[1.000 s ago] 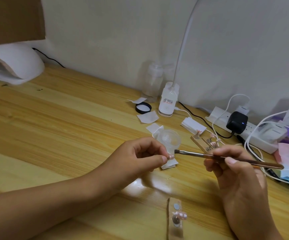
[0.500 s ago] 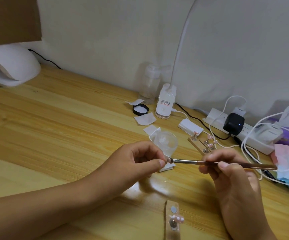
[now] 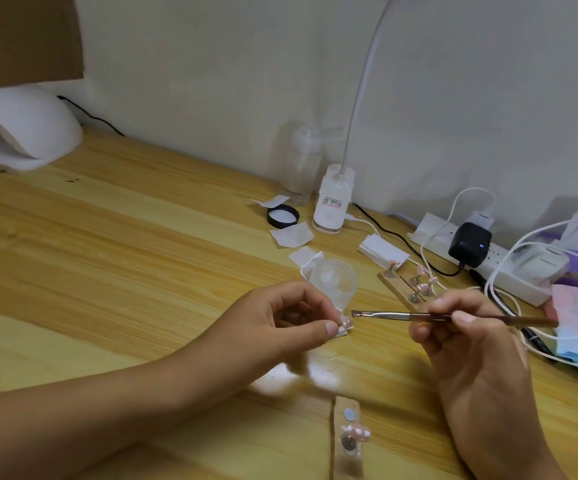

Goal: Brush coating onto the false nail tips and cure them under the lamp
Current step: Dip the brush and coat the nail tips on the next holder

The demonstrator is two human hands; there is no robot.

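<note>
Head view looks down on a wooden tabletop (image 3: 107, 254). Closest to its near edge lies a short wooden strip (image 3: 338, 459) with round metal spots, and one pink false nail (image 3: 358, 433) sits on a small stand on it. Just beyond, the left hand (image 3: 280, 327) comes in from the left edge, and its fingers (image 3: 315, 329) are curled, thumb and forefinger pinching a pink nail tip (image 3: 346, 322). The right hand (image 3: 467, 348) faces it, thumb and curled fingers pinching the handle of a thin brush (image 3: 454, 317) that lies roughly level. The bristle end points left and is just beside the nail tip; whether they touch cannot be told. Behind the left hand stands a small clear cup (image 3: 336, 282) on white paper. To its right a second wooden strip (image 3: 393, 287) carries several more nail tips (image 3: 422, 271) on stands. Farther back lie loose paper squares (image 3: 292, 234), a black lid (image 3: 283, 216) and a white pad stack (image 3: 383, 251). Near the far edge, by the wall, a white desk lamp base (image 3: 332, 209) stands with its gooseneck rising out of view, beside a clear bottle (image 3: 298, 164). A white power strip (image 3: 509, 271) with a black adapter (image 3: 469, 242) and white cables runs towards the right edge. The white domed curing lamp (image 3: 21, 129) sits at the far left corner, well apart from both hands.
</note>
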